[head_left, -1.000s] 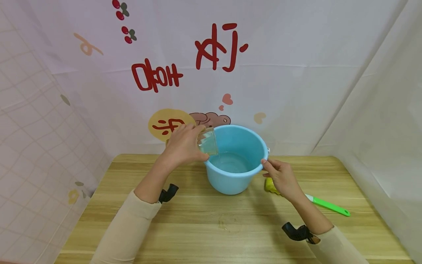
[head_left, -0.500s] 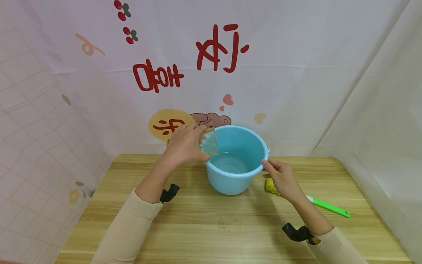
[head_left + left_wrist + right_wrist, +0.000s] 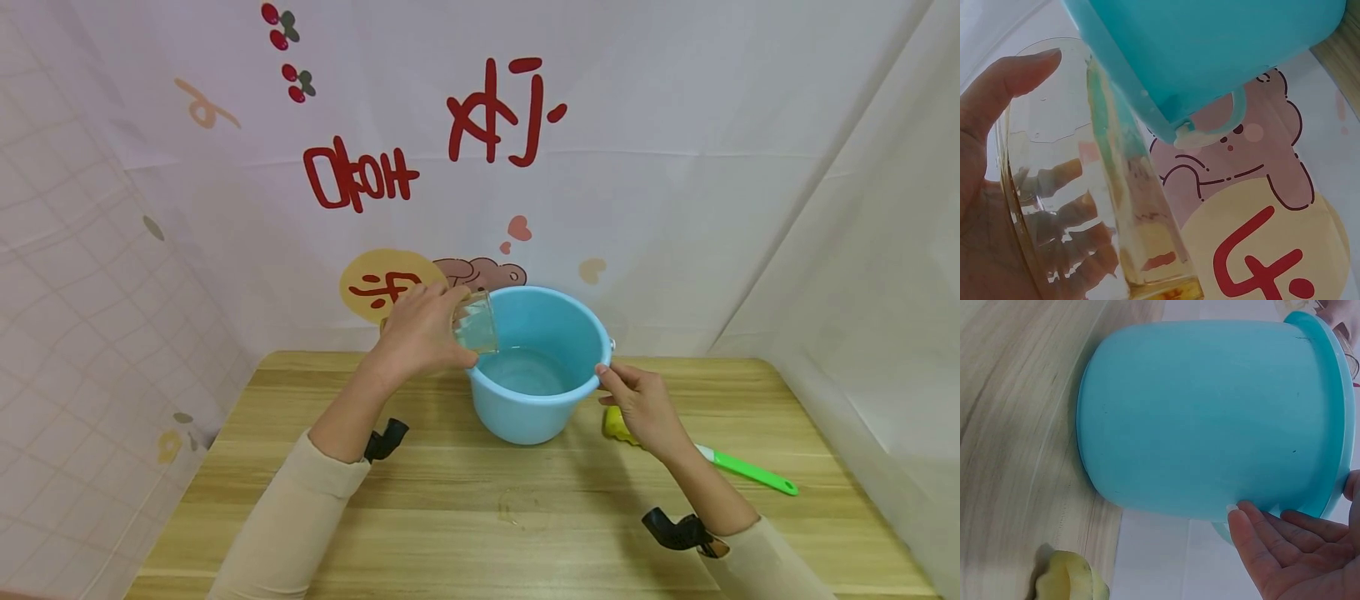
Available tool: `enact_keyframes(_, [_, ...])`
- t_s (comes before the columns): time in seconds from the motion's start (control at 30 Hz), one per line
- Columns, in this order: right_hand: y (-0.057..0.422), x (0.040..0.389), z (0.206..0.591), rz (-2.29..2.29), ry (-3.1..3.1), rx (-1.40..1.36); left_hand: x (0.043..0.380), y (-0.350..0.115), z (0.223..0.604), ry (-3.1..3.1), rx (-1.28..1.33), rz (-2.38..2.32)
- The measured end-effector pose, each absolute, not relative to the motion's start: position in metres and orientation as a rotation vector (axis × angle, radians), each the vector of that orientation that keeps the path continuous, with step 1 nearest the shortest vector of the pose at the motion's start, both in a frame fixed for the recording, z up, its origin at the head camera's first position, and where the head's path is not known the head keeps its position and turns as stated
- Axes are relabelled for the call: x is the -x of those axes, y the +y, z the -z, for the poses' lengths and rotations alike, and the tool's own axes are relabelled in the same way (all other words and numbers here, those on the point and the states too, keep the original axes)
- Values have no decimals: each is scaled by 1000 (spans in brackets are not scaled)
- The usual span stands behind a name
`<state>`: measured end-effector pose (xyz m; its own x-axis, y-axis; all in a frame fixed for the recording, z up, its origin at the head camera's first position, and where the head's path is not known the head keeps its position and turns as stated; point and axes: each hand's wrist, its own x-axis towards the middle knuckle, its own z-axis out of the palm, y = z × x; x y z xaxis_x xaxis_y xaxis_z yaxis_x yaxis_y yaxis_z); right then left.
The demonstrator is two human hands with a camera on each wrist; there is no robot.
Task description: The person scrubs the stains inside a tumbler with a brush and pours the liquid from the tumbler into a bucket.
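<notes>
A blue plastic bucket [image 3: 525, 417] stands on the wooden table with some water [image 3: 525, 371] at its bottom. My left hand [image 3: 423, 329] grips a clear, amber-tinted glass [image 3: 1047, 125], tilted sideways with its mouth over the bucket's left rim. In the left wrist view the fingers show through the glass wall, and the thumb lies across its side. My right hand [image 3: 637, 404] pinches the bucket's right rim, thumb on top and fingers underneath against the outer wall, as the right wrist view shows. The bucket's white handle joint [image 3: 612, 343] is just behind that hand.
A brush or scrubber with a green handle [image 3: 753, 473] and a yellow head [image 3: 617, 425] lies on the table [image 3: 420, 533] at the right, partly behind the right forearm. A wet mark [image 3: 513, 504] is in front of the bucket. A printed white cloth [image 3: 660, 208] hangs behind.
The head view has shifted very slightly. Both hands, the tilted glass and the bucket keep practically the same positions.
</notes>
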<state>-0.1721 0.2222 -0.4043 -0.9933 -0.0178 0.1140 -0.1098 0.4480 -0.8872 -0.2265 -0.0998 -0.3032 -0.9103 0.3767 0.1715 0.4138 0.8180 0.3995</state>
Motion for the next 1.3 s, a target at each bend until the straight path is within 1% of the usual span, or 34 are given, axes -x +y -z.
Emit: enact_keyframes(1.3, [222,173,406,-1592,-2591,-133,225,-94,299,-2918,632,589])
